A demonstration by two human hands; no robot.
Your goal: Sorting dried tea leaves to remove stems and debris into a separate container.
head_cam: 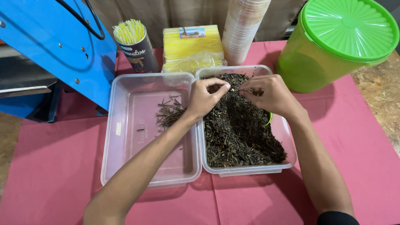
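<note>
Left hand (205, 98) and right hand (270, 93) close together, fingertips pinched on a thin stem (236, 89) over the dried-leaf heap (237, 125) in the clear tub (287, 137) beneath both; just left of the left hand — a second clear tub (125, 137) with picked twigs (168, 113); beyond the right hand — green lidded bucket (333, 41) on the pink surface (54, 166).

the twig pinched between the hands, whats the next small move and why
Probably carry it left and drop it in the left tub. The left hand and right hand pinch a thin twig over the tea-filled right tub, and picked-out stems already lie there.
</note>
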